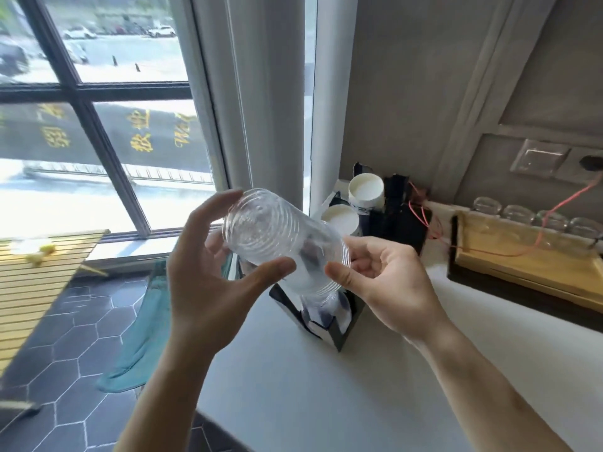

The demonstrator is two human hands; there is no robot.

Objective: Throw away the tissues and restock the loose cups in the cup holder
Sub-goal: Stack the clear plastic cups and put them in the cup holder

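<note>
A stack of clear plastic cups lies tilted in the air, its base toward the window and its rim toward the lower right. My left hand wraps the base end, thumb under, fingers over. My right hand pinches the rim. Directly below stands the black cup holder on the white counter, with clear cups in its near slot. Two stacks of white paper cups rise from its far slots. No tissues are visible.
A wooden tray with upturned glasses sits on the counter at right, crossed by a red cable. Wall switches hang above it. A window, a curtain and a teal cloth are at left, over a dark hexagon-tiled floor and a slatted wooden table.
</note>
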